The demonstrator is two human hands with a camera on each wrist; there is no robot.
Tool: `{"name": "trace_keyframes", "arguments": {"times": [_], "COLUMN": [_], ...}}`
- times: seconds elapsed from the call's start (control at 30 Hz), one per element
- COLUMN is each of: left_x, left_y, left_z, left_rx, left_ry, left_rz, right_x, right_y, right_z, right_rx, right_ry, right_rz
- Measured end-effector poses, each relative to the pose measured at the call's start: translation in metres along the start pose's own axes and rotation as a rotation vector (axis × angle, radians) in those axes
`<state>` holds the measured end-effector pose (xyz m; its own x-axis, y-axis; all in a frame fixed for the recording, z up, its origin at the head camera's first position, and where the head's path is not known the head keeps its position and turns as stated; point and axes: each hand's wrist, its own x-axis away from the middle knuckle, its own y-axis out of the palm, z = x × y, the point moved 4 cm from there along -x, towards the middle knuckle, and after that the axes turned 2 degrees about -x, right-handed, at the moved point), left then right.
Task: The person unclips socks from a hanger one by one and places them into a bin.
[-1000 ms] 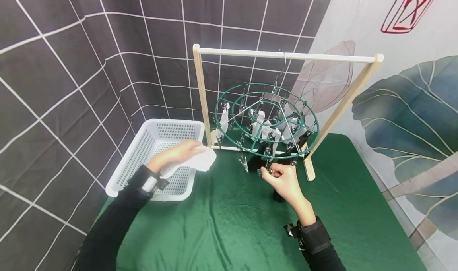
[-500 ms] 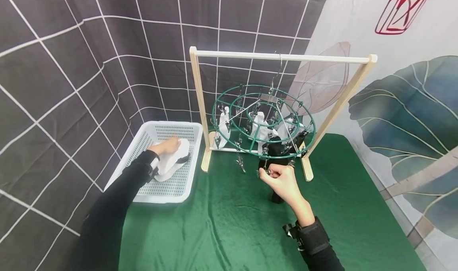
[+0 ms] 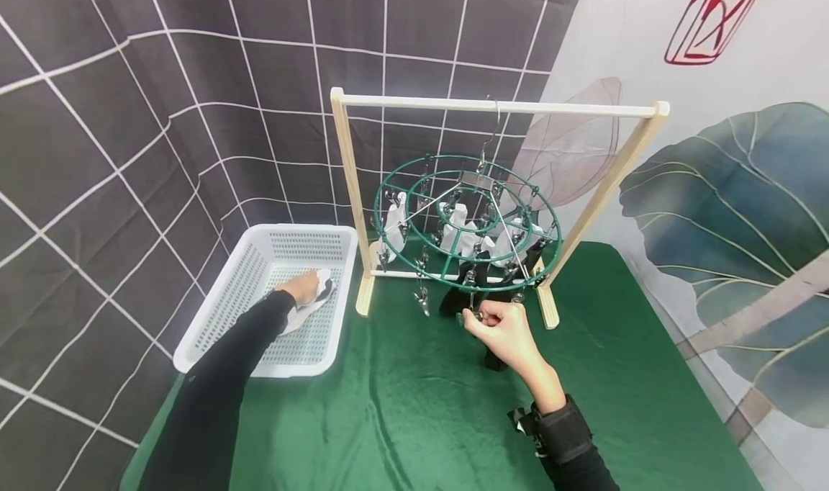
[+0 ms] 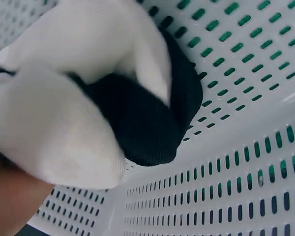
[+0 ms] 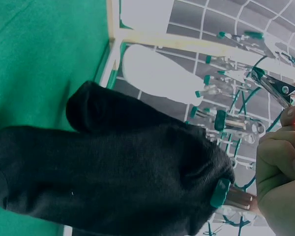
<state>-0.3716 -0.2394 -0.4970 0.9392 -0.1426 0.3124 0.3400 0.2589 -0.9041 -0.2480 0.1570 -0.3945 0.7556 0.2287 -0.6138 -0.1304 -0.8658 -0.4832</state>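
Note:
My left hand (image 3: 299, 288) is down inside the white basket (image 3: 188, 343), gripping a white sock (image 3: 322, 282). The left wrist view shows white sock fabric (image 4: 59, 130) bunched over most of this hand (image 4: 14, 201), with a black sock (image 4: 147, 120) against it; the fingers are hidden. My right hand (image 3: 512, 332) pinches a metal clip (image 5: 278, 88) at the front of the green round hanger (image 3: 550, 214). In the right wrist view, black socks (image 5: 103, 172) hang from clips beside that hand (image 5: 285, 157).
A wooden rack (image 3: 499, 106) carries the hanger by its hook. White socks (image 3: 393, 228) hang from several of its clips, and a loose clip (image 3: 422, 304) dangles at the front left. Green cloth (image 3: 414, 419) covers the table. A gridded curtain (image 3: 259, 73) stands behind.
My left hand has gone back from the basket's right side down into it, with the white sock bunching up. The right hand keeps its pinch on the clip. The view shifted slightly.

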Motion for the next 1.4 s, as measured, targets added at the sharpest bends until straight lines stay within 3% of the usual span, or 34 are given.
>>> {"name": "trace_keyframes", "arguments": {"times": [0.17, 0.37, 0.63, 0.73, 0.87, 0.93, 1.0, 1.07, 1.17, 1.23, 1.33, 1.4], "left_x": [-0.002, 0.006, 0.022, 0.017, 0.008, 0.006, 0.008, 0.017, 0.037, 0.053, 0.075, 0.089], "left_y": [0.010, 0.010, 0.000, -0.006, -0.023, -0.034, -0.048, -0.065, -0.087, -0.094, -0.094, -0.088], "left_z": [-0.013, -0.020, -0.009, -0.004, 0.003, 0.008, 0.020, 0.040, 0.081, 0.112, 0.157, 0.184], "left_rx": [-0.051, -0.066, -0.092, -0.140, -0.172, -0.134, -0.039, 0.075, 0.246, 0.297, 0.288, 0.244], "left_ry": [-0.078, -0.155, -0.145, -0.064, 0.046, 0.082, 0.146, 0.263, 0.505, 0.685, 0.948, 1.115], "left_rz": [0.017, 0.014, -0.001, 0.074, 0.304, 0.448, 0.633, 0.838, 1.125, 1.254, 1.349, 1.327], "right_x": [0.002, 0.003, 0.003, 0.003, 0.004, 0.005, 0.006, 0.007, 0.008, 0.008, 0.008, 0.007], "right_y": [0.000, -0.001, -0.002, -0.002, 0.000, 0.001, 0.001, 0.001, 0.001, 0.001, 0.002, 0.002], "right_z": [-0.001, -0.002, -0.004, -0.003, -0.003, -0.003, -0.003, -0.004, -0.005, -0.007, -0.007, -0.008], "right_rx": [0.007, 0.008, 0.018, 0.028, 0.039, 0.039, 0.040, 0.038, 0.033, 0.033, 0.045, 0.058], "right_ry": [-0.011, -0.015, -0.015, -0.017, 0.005, 0.013, 0.023, 0.027, 0.028, 0.022, 0.003, -0.010], "right_rz": [0.004, 0.011, 0.010, 0.013, -0.001, -0.010, -0.016, -0.018, -0.020, -0.021, -0.018, -0.012]}}
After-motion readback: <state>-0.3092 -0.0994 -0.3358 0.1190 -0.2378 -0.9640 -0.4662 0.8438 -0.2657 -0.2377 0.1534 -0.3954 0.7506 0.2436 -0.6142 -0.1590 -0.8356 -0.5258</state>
